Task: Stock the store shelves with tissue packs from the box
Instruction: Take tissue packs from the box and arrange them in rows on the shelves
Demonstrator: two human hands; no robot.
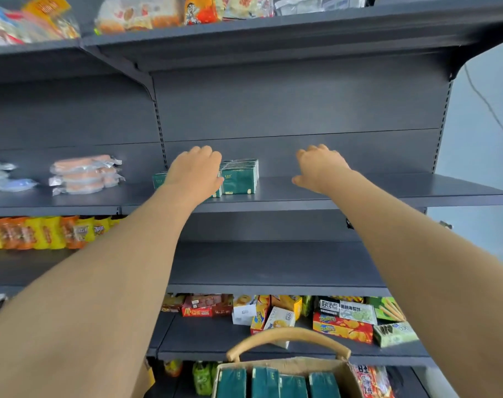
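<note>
Dark green tissue packs [240,178] stand in a short row on the grey middle shelf [359,193]. My left hand [194,170] lies over the left packs of that row, fingers curled on top; whether it grips one is hidden. My right hand [319,168] hovers over the bare shelf to the right of the packs, fingers loosely apart, holding nothing. Below, at the frame's bottom, a cardboard box [290,369] with a tan handle holds several more green tissue packs [279,383].
Vacuum-sealed sausage packs [85,175] lie on the same shelf to the left. Yellow and orange snack bags [43,232] fill the lower left shelf. Biscuit boxes [342,320] crowd a low shelf. The top shelf [244,33] holds bagged snacks. An upright bracket [158,122] divides the bays.
</note>
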